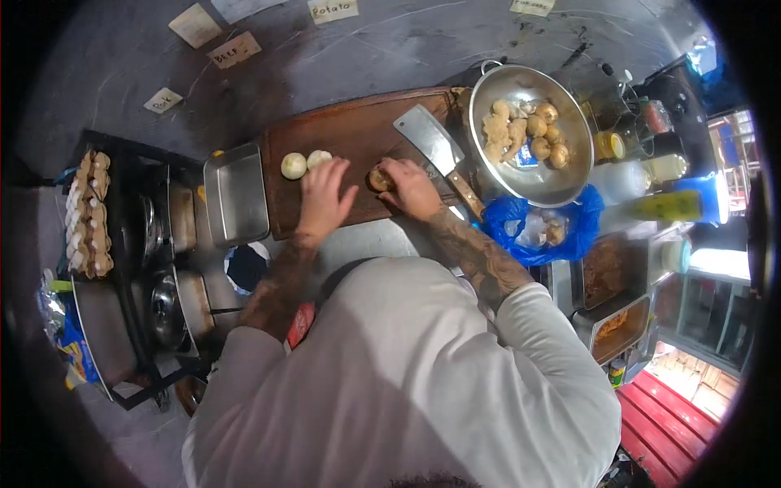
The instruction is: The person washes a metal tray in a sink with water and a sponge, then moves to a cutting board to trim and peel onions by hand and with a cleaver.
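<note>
On the brown wooden cutting board (281,195) lie a peeled onion (293,166) and a second pale onion (319,158), side by side. My left hand (325,195) is just in front of them, fingers stretched out and holding nothing; its fingertips partly cover the second one. My right hand (412,189) has its fingers curled over a brown-skinned onion (379,179) resting on the board, partly hidden by the hand. Right of that hand, a cleaver (429,137) lies flat and slanted, its wooden handle toward me.
A steel colander-like bowl (582,122) holds ginger, several brown bulbs and a blue packet. Below it sits a blue plastic bag (582,224). A metal tray (262,195) stands left of the board, an egg carton (89,211) farther left. Bottles (622,180) crowd the right side.
</note>
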`<state>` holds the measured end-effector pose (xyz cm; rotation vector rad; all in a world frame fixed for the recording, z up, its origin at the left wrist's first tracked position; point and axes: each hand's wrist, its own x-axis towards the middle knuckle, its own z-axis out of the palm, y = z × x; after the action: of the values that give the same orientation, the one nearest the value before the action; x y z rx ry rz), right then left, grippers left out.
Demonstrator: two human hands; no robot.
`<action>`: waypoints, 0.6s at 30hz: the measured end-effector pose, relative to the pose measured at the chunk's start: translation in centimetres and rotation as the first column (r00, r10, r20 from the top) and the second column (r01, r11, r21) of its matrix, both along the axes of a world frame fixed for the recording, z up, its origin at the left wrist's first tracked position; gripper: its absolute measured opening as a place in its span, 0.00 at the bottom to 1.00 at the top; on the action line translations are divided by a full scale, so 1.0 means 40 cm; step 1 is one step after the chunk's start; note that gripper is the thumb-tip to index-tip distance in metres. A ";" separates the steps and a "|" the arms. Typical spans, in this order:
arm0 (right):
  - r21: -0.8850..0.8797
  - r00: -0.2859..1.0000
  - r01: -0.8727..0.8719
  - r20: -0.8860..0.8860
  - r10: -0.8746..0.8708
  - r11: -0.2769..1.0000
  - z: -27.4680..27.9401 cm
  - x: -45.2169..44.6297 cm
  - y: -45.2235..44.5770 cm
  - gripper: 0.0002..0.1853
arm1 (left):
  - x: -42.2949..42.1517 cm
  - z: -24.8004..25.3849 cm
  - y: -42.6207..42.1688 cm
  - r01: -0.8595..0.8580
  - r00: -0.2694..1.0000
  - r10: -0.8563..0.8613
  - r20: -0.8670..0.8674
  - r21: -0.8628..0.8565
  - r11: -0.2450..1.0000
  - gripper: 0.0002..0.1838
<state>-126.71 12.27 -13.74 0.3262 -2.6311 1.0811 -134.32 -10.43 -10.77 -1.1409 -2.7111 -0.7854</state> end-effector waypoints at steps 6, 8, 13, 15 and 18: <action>0.245 0.929 0.368 -0.046 -0.368 0.897 0.045 0.077 0.095 0.32 | 0.080 0.031 0.114 0.033 0.953 -0.089 0.290 0.192 0.981 0.35; 0.460 0.818 0.434 0.159 -0.552 0.775 0.038 0.116 0.124 0.30 | 0.074 0.040 0.147 0.037 0.988 -0.030 0.149 -0.042 0.998 0.36; 0.507 0.793 0.292 0.345 -0.501 0.811 0.005 0.119 0.176 0.30 | 0.017 -0.041 0.169 0.071 0.979 -0.053 0.199 -0.085 0.994 0.32; 0.407 0.787 0.319 0.390 -0.479 0.856 0.030 0.111 0.174 0.29 | 0.014 -0.047 0.176 -0.003 0.919 -0.064 0.390 0.169 0.986 0.29; 0.203 0.861 0.375 0.285 -0.421 0.905 0.061 0.129 0.167 0.26 | 0.040 -0.054 0.199 -0.049 0.857 -0.119 0.501 0.309 0.950 0.27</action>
<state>-121.53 18.93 -11.29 -0.3972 -2.8789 0.8673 -132.72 -2.47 -12.94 -1.0208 -2.7963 -1.6747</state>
